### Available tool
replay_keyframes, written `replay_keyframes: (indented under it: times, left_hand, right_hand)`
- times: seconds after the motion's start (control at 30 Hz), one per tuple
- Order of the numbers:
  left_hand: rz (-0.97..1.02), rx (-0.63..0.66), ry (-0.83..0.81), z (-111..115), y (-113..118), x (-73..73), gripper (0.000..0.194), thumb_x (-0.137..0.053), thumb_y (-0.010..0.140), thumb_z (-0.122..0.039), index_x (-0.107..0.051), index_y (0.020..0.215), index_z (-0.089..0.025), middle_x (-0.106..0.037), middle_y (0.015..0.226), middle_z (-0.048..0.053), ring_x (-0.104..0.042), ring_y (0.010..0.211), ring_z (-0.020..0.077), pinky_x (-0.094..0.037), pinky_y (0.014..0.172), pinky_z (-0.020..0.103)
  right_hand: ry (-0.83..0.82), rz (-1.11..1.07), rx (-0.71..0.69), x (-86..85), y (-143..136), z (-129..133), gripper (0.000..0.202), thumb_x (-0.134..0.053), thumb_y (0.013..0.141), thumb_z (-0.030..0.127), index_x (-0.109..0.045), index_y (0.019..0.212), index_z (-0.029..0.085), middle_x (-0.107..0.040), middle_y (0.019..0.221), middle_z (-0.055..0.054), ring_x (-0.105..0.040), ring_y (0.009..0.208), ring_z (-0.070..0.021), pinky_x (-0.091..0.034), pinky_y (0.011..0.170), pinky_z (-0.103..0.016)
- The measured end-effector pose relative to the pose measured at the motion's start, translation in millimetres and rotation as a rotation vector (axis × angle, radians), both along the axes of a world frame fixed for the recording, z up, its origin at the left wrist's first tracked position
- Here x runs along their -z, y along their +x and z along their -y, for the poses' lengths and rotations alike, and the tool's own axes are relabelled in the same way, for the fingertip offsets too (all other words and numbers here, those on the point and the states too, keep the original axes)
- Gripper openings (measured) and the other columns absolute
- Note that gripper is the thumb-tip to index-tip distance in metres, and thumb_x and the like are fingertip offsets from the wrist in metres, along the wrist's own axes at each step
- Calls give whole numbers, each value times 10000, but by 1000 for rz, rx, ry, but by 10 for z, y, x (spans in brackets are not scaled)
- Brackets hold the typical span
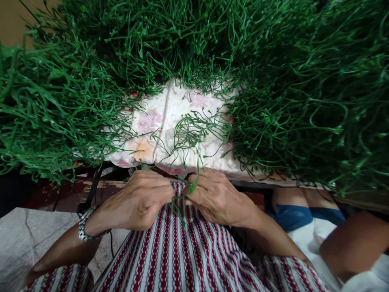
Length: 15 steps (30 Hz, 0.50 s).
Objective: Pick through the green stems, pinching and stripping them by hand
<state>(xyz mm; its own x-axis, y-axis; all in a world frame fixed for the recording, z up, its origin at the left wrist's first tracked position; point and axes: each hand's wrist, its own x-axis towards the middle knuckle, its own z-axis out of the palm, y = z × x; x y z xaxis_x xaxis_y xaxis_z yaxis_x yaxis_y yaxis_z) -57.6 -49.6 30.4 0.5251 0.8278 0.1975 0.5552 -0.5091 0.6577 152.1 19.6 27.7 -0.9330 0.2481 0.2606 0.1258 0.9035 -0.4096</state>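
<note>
Grip: both hands are closing on one small bunch of thin green stems (181, 199), fingers curled in and meeting over the lap; the left hand (140, 201) is pinching the bunch from its side, and the right hand (216, 197) is clamping it from the other, knuckles up.
Where the stems are lying: the held bunch is sitting between the two hands, just above the striped cloth (179, 251) on the lap, with a few strands trailing up toward the floral cloth (170, 117).
Doing it well: judging from the tangle, the fingers are needing to keep a firm but light pinch near the stem ends, since strands this thin are likely to snap or slip if squeezed or tugged hard; drawing them slowly away from the loose loop ahead should be keeping knots from tightening.
Look of the stems: they are long, wiry, glossy and dark green, curling and looping over one another; a loose wisp (194, 129) is resting on the floral cloth.
Surroundings: big heaps of the same greens (304, 81) are crowding the cloth on the far side and at both ends.
Wrist: a metal bracelet (82, 227) is circling the left wrist.
Nearby: another person's bare leg (349, 247) is showing at the right, apart from the hands.
</note>
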Motion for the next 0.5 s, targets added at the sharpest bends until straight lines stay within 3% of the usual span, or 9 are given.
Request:
replay_keyframes:
  times: [0.33, 0.5]
  left_hand:
    - [-25, 91, -4, 63, 56, -77, 199, -409, 651, 9, -386, 594, -180, -390, 551, -27, -315, 529, 120, -250, 516, 284]
    - [-4, 80, 3, 60, -17, -86, 209, -379, 693, -8, -397, 584, -185, -415, 527, -21, -344, 502, 118, -269, 498, 279]
  right_hand:
    - [-209, -97, -146, 64, 72, 9, 214, -366, 893, 171, -485, 716, 188, -539, 602, 5, -468, 586, -132, -362, 585, -268]
    - [-308, -158, -115, -22, 195, -16, 309, -338, 942, 251, -486, 678, 189, -491, 558, 22, -451, 540, -115, -379, 577, -262]
